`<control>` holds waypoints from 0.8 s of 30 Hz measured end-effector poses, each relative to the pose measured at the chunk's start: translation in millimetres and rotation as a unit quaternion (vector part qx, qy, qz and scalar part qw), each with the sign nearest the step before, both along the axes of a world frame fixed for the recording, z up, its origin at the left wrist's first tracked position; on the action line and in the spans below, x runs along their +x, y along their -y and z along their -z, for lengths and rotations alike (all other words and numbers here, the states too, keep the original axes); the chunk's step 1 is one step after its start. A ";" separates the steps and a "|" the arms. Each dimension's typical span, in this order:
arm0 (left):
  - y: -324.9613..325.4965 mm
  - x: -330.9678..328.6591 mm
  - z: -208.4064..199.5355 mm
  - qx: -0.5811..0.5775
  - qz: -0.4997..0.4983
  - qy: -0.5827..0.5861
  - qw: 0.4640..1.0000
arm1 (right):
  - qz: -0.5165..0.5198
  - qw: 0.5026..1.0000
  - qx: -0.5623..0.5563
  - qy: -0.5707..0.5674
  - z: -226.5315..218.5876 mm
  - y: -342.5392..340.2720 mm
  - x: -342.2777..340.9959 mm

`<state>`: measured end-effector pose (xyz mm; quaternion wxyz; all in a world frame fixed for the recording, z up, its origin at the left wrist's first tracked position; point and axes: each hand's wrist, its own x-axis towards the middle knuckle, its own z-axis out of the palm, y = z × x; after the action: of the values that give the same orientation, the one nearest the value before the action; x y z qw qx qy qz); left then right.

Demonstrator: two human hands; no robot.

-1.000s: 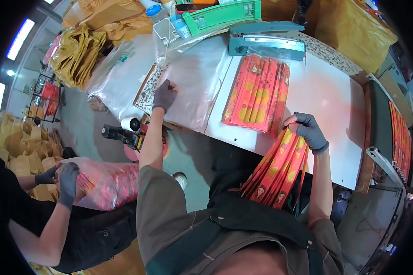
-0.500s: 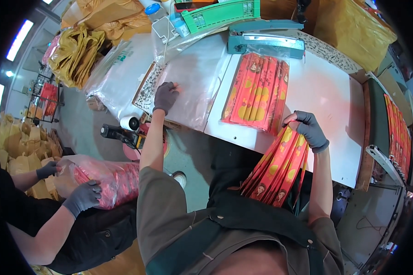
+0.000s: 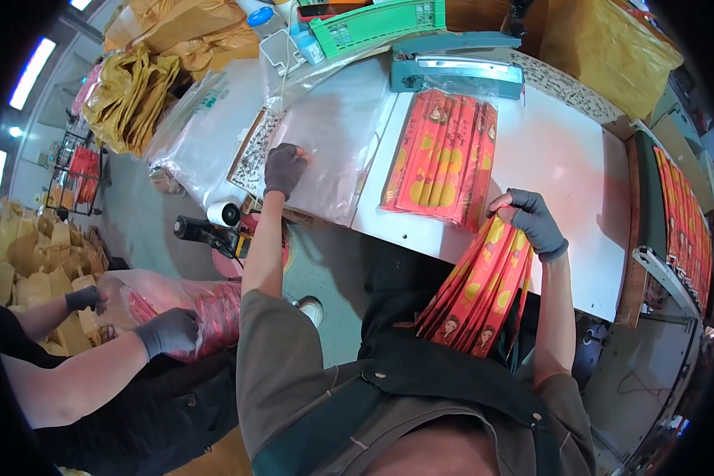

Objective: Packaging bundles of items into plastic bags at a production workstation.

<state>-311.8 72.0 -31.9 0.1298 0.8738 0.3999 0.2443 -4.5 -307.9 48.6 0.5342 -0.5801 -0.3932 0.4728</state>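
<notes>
My left hand point(image 3: 286, 169), in a grey glove with bare fingertips, rests on a stack of clear plastic bags point(image 3: 329, 163). Its fingers are curled, the tips pressed together at the top bag. My right hand point(image 3: 534, 225), gloved the same way, pinches the upper end of a bundle of red folded strips point(image 3: 484, 289) printed with yellow rounds and small figures. The bundle fans out downward over my apron. Beyond it, a clear bag packed with similar red strips point(image 3: 440, 159) lies on the white tabletop point(image 3: 567, 159).
Behind the packed bag stands a teal bag sealer point(image 3: 460, 71), near a green crate point(image 3: 381, 28). More red strips point(image 3: 682, 214) sit at the right edge. On the left, a co-worker's gloved hands point(image 3: 170, 332) handle a filled plastic bag point(image 3: 222, 313). A black-and-yellow tool point(image 3: 214, 236) is by the table.
My hands hold nearly the same places. The co-worker's nearer hand has shifted right along the filled bag.
</notes>
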 end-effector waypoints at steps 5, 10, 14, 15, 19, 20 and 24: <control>21.9 41.0 -29.8 -0.236 0.019 0.142 0.961 | 0.018 1.000 0.003 0.015 1.8 4.5 0.1; 100.5 113.3 -60.6 -0.398 0.176 0.316 0.843 | -0.013 0.998 0.038 0.041 3.8 1.9 1.8; 194.0 153.6 -67.0 -0.326 0.311 0.227 0.863 | 0.028 0.999 0.017 0.010 -3.6 -12.0 -12.4; 209.8 156.1 -66.3 -0.332 0.328 0.217 0.857 | 0.039 0.999 0.014 0.010 0.0 -15.2 -12.3; 224.8 147.7 -66.3 -0.384 0.330 0.180 0.843 | 0.015 0.999 -0.006 0.035 2.1 -15.5 -5.8; 225.9 146.1 -66.2 -0.387 0.332 0.175 0.842 | 0.001 0.998 -0.014 0.059 0.2 -14.3 -5.1; 228.0 142.7 -59.9 -0.620 0.276 0.230 0.697 | -0.001 0.999 0.030 0.035 1.7 -10.3 -3.9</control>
<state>-169.1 -156.0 28.0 0.7918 0.5831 0.1593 0.0875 -8.4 -297.6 47.0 0.5364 -0.5800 -0.4264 0.4406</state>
